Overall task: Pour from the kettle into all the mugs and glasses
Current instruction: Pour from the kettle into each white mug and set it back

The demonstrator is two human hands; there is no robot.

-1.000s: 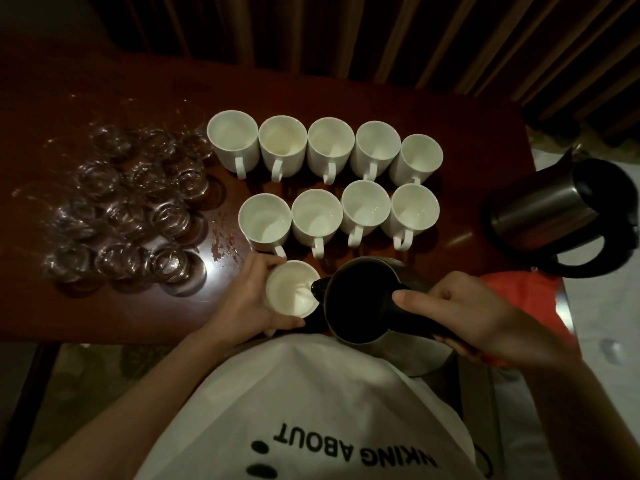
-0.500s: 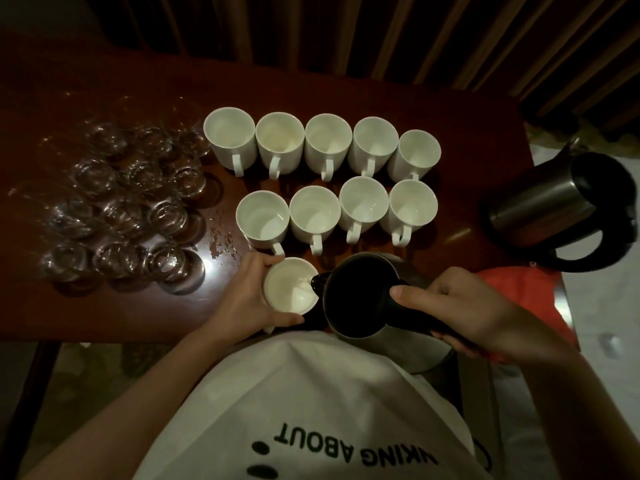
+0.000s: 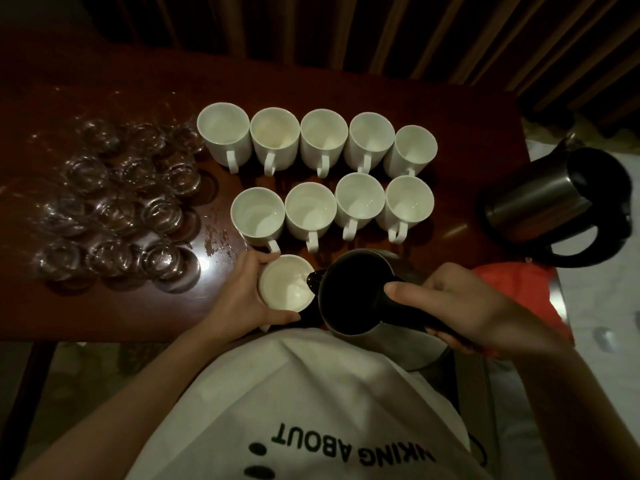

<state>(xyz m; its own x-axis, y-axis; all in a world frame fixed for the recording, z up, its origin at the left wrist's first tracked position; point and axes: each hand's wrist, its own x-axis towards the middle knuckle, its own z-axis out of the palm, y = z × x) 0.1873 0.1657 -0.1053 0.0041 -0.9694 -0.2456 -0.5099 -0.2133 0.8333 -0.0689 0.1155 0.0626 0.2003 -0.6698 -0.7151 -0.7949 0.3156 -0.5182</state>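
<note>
While both hands hold as before, kettle point(image 3: 356, 292) stays tipped over mug point(image 3: 285, 289).

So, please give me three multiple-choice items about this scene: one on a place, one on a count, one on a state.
1. Where do the clear glasses stand?
A. left of the white ceramic mugs
B. right of them
C. behind them

2. How many white mugs are in view?
A. eight
B. ten
C. twelve

3. What does the left hand do?
A. lies flat on the dark wooden table
B. grips the nearest white mug
C. holds a glass

Answers: 1 A, the glasses cluster at the table's left. 2 B, five, four, and one held. 3 B, its fingers curl round the mug while the right hand tilts the steel kettle with black handle over it.
</note>
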